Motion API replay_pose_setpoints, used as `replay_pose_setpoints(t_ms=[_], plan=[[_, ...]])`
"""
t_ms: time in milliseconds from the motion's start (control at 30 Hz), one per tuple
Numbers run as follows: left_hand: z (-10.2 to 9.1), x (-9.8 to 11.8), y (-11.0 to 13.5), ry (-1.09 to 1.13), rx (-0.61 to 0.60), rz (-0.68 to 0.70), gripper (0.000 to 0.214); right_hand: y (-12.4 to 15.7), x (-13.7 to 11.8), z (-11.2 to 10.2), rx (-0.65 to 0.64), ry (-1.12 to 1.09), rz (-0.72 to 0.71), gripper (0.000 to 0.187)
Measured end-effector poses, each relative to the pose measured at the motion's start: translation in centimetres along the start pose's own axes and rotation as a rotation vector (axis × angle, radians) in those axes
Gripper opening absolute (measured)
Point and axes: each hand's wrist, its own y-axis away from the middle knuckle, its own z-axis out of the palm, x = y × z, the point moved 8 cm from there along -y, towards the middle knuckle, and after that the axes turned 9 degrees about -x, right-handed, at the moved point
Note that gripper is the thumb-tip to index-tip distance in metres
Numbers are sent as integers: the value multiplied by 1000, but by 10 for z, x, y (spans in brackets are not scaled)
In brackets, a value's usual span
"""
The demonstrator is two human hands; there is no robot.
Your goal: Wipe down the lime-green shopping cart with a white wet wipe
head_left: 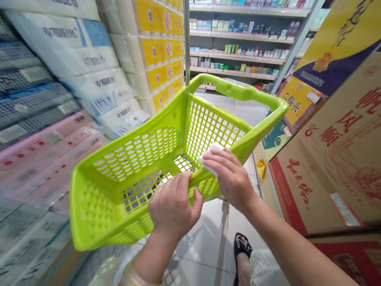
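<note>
A lime-green plastic shopping basket (94, 188) with lattice walls is in the middle of the view, its loop handle (235, 89) at the far right end. My left hand (174, 203) is closed over the near rim, fingers curled inside and thumb outside. Farther right along the same rim, my right hand (230, 175) presses a folded white tissue (211, 152) against the rim and inner wall. Its fingers lie over the tissue, and the palm is hidden. The inside of the basket shows only its grid floor.
Stacked tissue packs (91, 58) and yellow-labelled paper rolls (161, 51) line the left. Cardboard cartons (352, 145) are piled close on the right. Shelves (244, 34) of small boxes and bottles stand ahead. My sandalled foot (242, 246) is on the tiled floor (203, 245) below.
</note>
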Motion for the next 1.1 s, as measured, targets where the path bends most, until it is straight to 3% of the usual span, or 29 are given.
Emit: replay_pose_setpoints(t_ms=[133, 200, 300, 367, 533, 733, 933, 1100], plan=[[2, -1, 0, 13, -31, -21, 25, 3, 22, -22, 184, 64, 133, 40], [2, -1, 0, 17, -30, -24, 25, 2, 11, -13, 137, 34, 103, 39], [1, -1, 0, 15, -4, -12, 22, 0, -14, 8, -33, -39, -20, 36], [0, 0, 1, 13, 2, -7, 23, -1, -14, 8, -47, -35, -34, 36], [0, 1, 1, 19, -6, -7, 23, -1, 14, -19, 175, 66, 128, 40], [0, 0, 2, 25, -18, -18, 23, -3, -10, 6, -22, -25, -17, 37], [0, 1, 2, 26, -18, -12, 22, 0, 24, -27, 207, 98, 146, 38], [1, 0, 2, 24, -1, -15, 22, -2, -14, 8, -7, -31, -22, 35]])
